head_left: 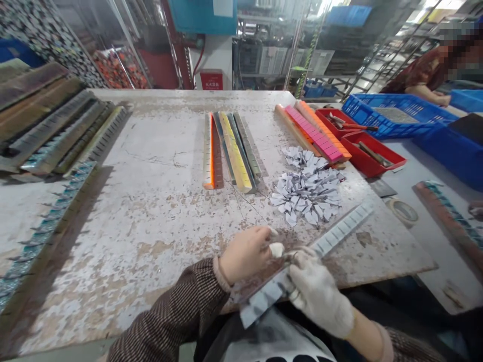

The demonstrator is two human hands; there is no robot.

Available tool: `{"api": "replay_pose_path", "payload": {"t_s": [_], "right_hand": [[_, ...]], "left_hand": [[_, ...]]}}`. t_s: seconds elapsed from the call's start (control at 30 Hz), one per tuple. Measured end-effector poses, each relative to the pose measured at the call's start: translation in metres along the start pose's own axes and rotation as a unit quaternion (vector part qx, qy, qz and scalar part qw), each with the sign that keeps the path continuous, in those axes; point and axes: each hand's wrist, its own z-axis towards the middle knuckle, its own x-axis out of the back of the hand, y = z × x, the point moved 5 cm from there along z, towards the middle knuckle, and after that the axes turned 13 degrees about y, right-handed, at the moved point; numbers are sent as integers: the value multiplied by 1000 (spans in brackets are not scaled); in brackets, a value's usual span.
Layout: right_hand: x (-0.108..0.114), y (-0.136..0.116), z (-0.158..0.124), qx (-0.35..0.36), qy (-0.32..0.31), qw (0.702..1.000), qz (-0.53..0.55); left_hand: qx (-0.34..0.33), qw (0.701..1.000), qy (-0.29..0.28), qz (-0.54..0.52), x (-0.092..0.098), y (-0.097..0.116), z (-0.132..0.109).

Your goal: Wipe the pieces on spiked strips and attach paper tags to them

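A long, narrow bar with pale grey-white segments and cross lines lies slantwise near the table's front edge. My right hand, in a whitish glove, has its fingers wrapped over the middle of this bar. Just left of it, my left hand is closed, its fingers curled in above the bar; white covers show on the fingertips. Whatever the left fingers hold, if anything, is too blurred to make out. Beyond both hands lies a heap of small, pointed grey-white pieces.
Slotted bars, orange and yellow, lie mid-table; pink and orange bars lie behind the heap. More bars are stacked at left, near a bar with spiky pieces. Red trays, a blue crate and tape are at right; another person sits beyond.
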Motion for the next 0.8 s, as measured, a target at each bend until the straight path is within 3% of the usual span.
{"api": "replay_pose_path", "payload": {"t_s": [0.13,0.23,0.37,0.57,0.7,0.8], "right_hand": [[11,-12,4,-4,16,997,75],[37,12,3,-47,71,994,73],[66,52,-14,-108,150,983,-10],[65,81,-28,-143,175,973,-53],[55,85,-6,-160,173,968,-93],[48,78,16,-188,154,969,-30]], "left_hand": [[-13,994,25,109,-18,21,61],[-23,992,21,125,-44,35,94],[-10,991,24,131,-67,36,112],[3,996,44,83,-61,20,105],[-15,996,69,50,-50,25,76],[-99,986,135,23,-40,43,46]]}}
